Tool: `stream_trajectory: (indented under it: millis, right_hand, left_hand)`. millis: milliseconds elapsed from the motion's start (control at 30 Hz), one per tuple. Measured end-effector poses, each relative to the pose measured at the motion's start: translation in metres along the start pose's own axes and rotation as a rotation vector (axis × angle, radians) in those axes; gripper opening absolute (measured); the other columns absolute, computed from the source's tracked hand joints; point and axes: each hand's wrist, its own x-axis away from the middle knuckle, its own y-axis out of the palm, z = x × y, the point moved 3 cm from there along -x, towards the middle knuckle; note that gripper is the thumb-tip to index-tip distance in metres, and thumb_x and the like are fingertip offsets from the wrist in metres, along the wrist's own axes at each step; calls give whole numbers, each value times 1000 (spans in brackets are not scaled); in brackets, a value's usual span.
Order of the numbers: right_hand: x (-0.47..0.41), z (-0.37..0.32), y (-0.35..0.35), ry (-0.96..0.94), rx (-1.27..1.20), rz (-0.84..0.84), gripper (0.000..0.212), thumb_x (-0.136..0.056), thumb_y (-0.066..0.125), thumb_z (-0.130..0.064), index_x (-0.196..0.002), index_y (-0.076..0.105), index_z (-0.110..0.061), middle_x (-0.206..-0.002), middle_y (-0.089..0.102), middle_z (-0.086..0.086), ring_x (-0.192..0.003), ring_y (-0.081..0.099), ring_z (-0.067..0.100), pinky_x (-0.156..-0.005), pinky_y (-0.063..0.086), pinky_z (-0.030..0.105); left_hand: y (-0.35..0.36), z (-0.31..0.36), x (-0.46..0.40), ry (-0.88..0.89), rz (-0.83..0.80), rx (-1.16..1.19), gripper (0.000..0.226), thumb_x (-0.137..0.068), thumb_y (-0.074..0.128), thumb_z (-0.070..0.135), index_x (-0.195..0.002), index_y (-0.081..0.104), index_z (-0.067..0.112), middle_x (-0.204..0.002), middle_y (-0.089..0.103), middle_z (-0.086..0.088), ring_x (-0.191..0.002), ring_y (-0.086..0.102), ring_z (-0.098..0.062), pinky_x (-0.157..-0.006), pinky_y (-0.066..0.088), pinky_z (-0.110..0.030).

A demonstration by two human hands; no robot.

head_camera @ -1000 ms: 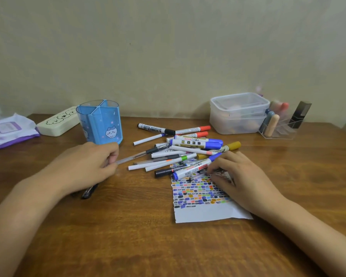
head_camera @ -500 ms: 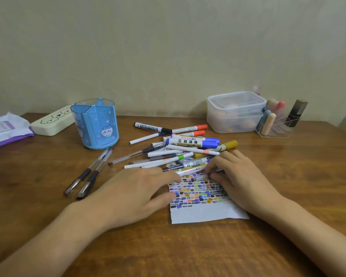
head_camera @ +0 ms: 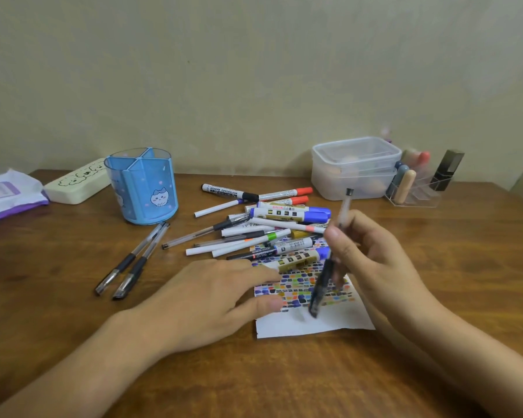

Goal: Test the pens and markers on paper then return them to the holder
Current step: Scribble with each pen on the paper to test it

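Observation:
My right hand (head_camera: 372, 260) grips a clear pen (head_camera: 325, 285) with a black grip, held steeply with its tip just above the paper (head_camera: 314, 325). The paper is white and covered with small colour marks. My left hand (head_camera: 212, 300) lies flat with straight fingers on the paper's left edge. A heap of pens and markers (head_camera: 272, 224) lies behind the paper, partly on it. Two black-grip pens (head_camera: 130, 263) lie side by side to the left. The blue divided holder (head_camera: 142, 188) with a cat picture stands empty at the back left.
A cream pencil case (head_camera: 76, 184) and a purple-white packet (head_camera: 6, 194) lie at the back left. A clear lidded box (head_camera: 354, 167) and a clear organiser (head_camera: 417, 188) with small tubes stand at the back right, by the wall.
My right hand has lifted a clear pen out of the heap and tilted it over the paper. My left hand left two pens by the holder and came to rest on the paper.

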Motion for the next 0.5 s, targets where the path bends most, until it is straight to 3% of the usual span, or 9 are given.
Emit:
stream_trajectory:
  millis: [167, 300, 433, 500]
  right_hand:
    - [6, -3, 14, 77, -164, -67, 15, -89, 64, -18, -89, 53, -7, -69, 62, 9, -61, 69, 26, -56, 59, 31]
    - [10, -2, 21, 135, -160, -158, 16, -92, 71, -21, -81, 60, -18, -67, 65, 10, -64, 68, 26, -59, 57, 29]
    - [9, 4, 24, 231, -145, -196, 19, -98, 62, -16, -80, 65, -20, -65, 64, 7, -61, 62, 21, -60, 53, 28]
    - [7, 8, 23, 246, -87, -215, 15, -100, 59, -17, -88, 67, -14, -69, 69, 8, -62, 63, 21, -61, 54, 28]
  left_hand:
    - [3, 4, 0, 41, 106, 67, 56, -91, 16, 76, -121, 49, 43, -85, 44, 23, -82, 47, 4, -58, 33, -17]
    - [6, 7, -2, 43, 209, 143, 42, -97, 24, 62, -106, 54, 34, -90, 52, 17, -84, 51, -6, -63, 42, -24]
    - [6, 11, -2, 40, 231, 243, 21, -104, 39, 34, -116, 56, 32, -98, 55, 18, -91, 51, -2, -71, 42, -20]
    - [8, 13, -2, 42, 206, 269, 20, -104, 38, 34, -114, 55, 32, -98, 52, 17, -91, 51, -5, -72, 41, -24]
